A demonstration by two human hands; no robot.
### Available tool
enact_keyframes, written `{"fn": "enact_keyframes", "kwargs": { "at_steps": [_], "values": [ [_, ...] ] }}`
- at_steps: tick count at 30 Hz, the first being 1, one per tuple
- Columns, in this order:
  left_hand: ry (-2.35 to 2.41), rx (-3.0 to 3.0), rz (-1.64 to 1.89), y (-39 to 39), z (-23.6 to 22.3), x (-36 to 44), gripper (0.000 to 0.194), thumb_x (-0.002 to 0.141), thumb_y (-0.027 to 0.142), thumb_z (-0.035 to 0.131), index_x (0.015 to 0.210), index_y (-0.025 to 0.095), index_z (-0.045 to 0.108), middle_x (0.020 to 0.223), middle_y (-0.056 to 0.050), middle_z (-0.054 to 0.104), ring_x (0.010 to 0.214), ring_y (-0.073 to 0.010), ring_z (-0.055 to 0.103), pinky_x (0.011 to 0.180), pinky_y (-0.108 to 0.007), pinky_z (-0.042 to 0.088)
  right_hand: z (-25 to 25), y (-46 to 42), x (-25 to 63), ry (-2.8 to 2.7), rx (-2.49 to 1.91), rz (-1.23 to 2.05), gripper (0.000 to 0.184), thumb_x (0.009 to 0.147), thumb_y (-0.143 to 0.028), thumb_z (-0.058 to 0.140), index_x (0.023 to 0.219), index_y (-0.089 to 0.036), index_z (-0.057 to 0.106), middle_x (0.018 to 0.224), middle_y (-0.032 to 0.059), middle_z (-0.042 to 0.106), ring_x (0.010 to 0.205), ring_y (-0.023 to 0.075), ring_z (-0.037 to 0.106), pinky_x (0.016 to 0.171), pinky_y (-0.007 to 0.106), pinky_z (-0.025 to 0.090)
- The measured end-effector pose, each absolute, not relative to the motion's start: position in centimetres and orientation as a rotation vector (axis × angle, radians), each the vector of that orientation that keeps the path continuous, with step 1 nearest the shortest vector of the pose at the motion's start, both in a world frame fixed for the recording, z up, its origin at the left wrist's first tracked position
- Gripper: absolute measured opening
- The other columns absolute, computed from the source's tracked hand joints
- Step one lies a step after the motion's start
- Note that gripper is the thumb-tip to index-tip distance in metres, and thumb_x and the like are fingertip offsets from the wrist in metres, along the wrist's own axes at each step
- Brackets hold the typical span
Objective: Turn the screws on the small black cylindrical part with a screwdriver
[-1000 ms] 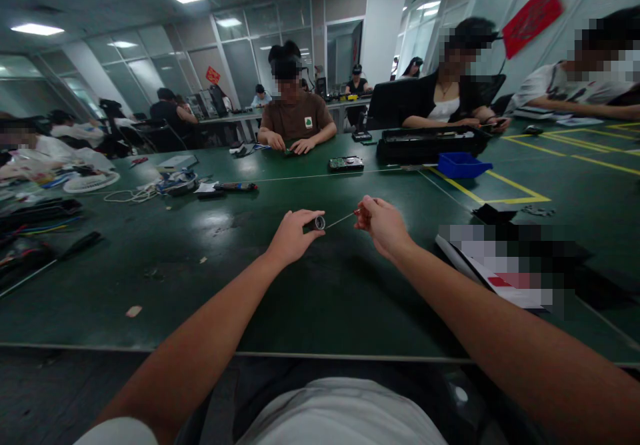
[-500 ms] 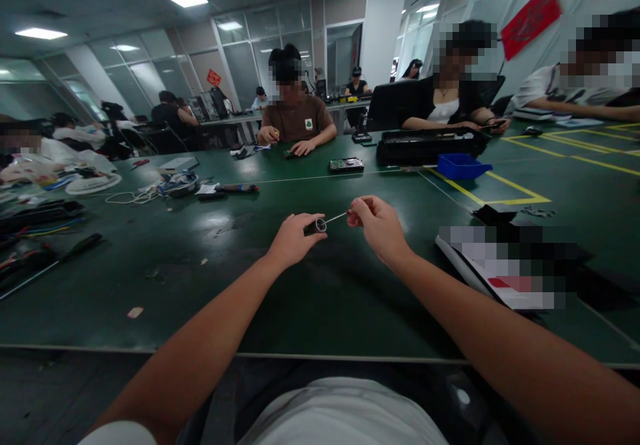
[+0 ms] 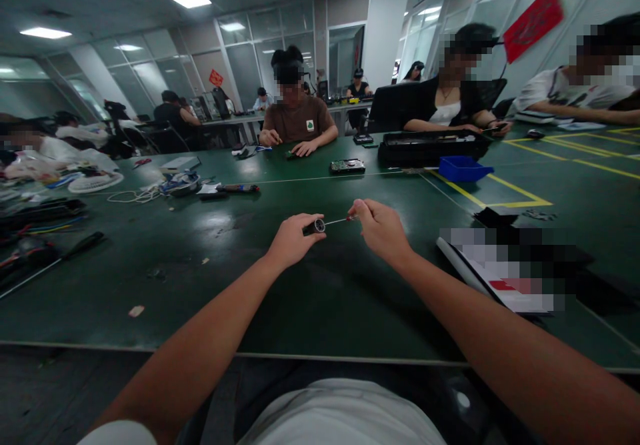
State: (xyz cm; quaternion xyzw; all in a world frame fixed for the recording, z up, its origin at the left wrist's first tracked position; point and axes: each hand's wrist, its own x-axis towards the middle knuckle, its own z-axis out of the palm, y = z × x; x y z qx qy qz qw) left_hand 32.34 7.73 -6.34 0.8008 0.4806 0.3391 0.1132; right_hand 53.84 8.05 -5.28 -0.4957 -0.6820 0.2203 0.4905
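Between thumb and fingers, my left hand (image 3: 293, 239) grips a small dark cylindrical part (image 3: 319, 225) whose round, light-rimmed end faces right. My right hand (image 3: 381, 226) pinches the reddish handle of a thin screwdriver (image 3: 336, 221). Its metal shaft points left, and the tip reaches the rim of the round end; whether it goes inside I cannot tell. Both hands are above the green table (image 3: 320, 311).
A blue tray (image 3: 463, 169), a circuit-board device (image 3: 347, 166) and a long black housing (image 3: 433, 148) stand farther back. Cables (image 3: 177, 185) and a long screwdriver (image 3: 83, 246) lie left, a booklet (image 3: 500, 278) right. Across the table a person in brown (image 3: 300, 121) handles small parts.
My right hand's fingers have turned slightly around the screwdriver handle, and the shaft lies a little flatter. My left hand keeps its hold on the cylindrical part. The whole view has shifted slightly.
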Motion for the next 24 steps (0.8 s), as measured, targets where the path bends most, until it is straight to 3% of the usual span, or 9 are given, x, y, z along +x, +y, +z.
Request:
{"fn": "enact_keyframes", "kwargs": {
  "at_steps": [3,5,11,16,20,24],
  "values": [
    [1.403,2.368,0.979,7.8,-6.4,32.3,0.043,0.081,0.024,0.077,0.123,0.019,0.069,0.118,-0.008,0.072,0.107,-0.0239,0.065,0.099,-0.040,0.048,-5.4,8.0,53.8,-1.651,-1.138,0.571,0.028,0.096,-0.039,0.042,0.110,-0.022,0.060,0.082,0.0036,0.067,0.070,0.0195,0.060,0.066,0.034,0.043],
    [1.409,2.370,0.985,7.8,-6.5,32.2,0.042,0.081,0.024,0.076,0.122,0.019,0.069,0.118,-0.008,0.072,0.108,-0.0238,0.065,0.098,-0.040,0.048,-5.4,8.0,53.7,-1.658,-1.103,0.609,0.027,0.095,-0.035,0.043,0.115,-0.022,0.055,0.081,0.0023,0.065,0.073,0.0196,0.060,0.068,0.034,0.044],
    [1.429,2.355,0.961,7.9,-6.5,32.1,0.042,0.081,0.025,0.076,0.122,0.020,0.069,0.117,-0.008,0.072,0.108,-0.0243,0.065,0.098,-0.040,0.047,-5.3,8.0,53.4,-1.604,-1.126,0.666,0.022,0.094,-0.039,0.045,0.094,-0.023,0.060,0.075,0.0011,0.061,0.068,0.0182,0.056,0.065,0.033,0.043],
    [1.421,2.316,0.975,7.7,-6.2,32.5,0.041,0.082,0.024,0.075,0.123,0.019,0.069,0.117,-0.008,0.072,0.107,-0.0232,0.065,0.099,-0.039,0.048,-6.1,9.0,53.0,-1.202,-1.014,0.991,0.014,0.086,-0.036,0.059,0.084,-0.022,0.058,0.075,0.0009,0.061,0.066,0.0151,0.056,0.066,0.031,0.048],
    [1.358,2.368,1.006,7.8,-6.0,32.7,0.043,0.084,0.024,0.073,0.127,0.021,0.066,0.125,-0.008,0.068,0.117,-0.0235,0.061,0.106,-0.044,0.043,-6.4,9.7,53.3,-0.894,-1.046,1.361,0.022,0.092,-0.035,0.051,0.075,-0.022,0.057,0.064,-0.0003,0.054,0.056,0.0137,0.052,0.064,0.032,0.052],
    [1.399,2.379,0.935,7.7,-6.0,32.8,0.044,0.084,0.021,0.074,0.126,0.022,0.066,0.126,-0.008,0.068,0.118,-0.0246,0.060,0.110,-0.049,0.039,-6.2,9.8,53.4,-0.914,-1.054,1.213,0.021,0.092,-0.033,0.054,0.075,-0.021,0.057,0.064,-0.0011,0.055,0.055,0.0122,0.050,0.059,0.029,0.051]
  ]
}}
